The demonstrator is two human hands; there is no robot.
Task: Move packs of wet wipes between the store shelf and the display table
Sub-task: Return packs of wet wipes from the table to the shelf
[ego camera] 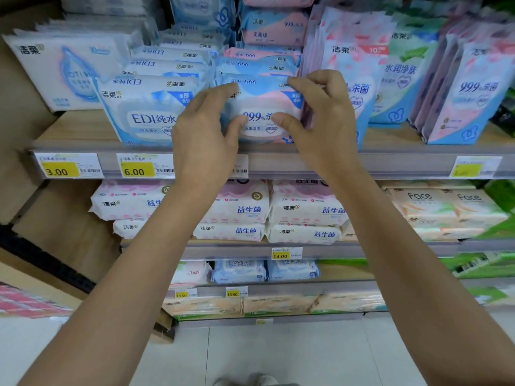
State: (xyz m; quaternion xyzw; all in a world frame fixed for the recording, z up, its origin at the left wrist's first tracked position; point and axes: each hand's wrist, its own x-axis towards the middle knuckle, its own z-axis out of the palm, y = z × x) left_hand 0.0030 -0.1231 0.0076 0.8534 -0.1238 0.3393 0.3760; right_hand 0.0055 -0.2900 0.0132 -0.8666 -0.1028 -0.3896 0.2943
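**Two-Handed Grip on the Front Wipes Pack**

The pink-and-blue 99.9% wet wipes pack [262, 107] leans at the front of the store shelf [83, 126], directly above the price rail [390, 162]. The left hand [203, 129] and right hand [323, 118] clasp its opposite ends, thumbs on the face and fingers curled over the top edge. Gripping both ends likely keeps the soft pack from sagging. The EDI pack [139, 112] stands above the rail, further left.

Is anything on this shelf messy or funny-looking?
A little. The flat-stacked packs behind the pink-and-blue pack lie with their print upside down. Nothing looks torn or spilled.
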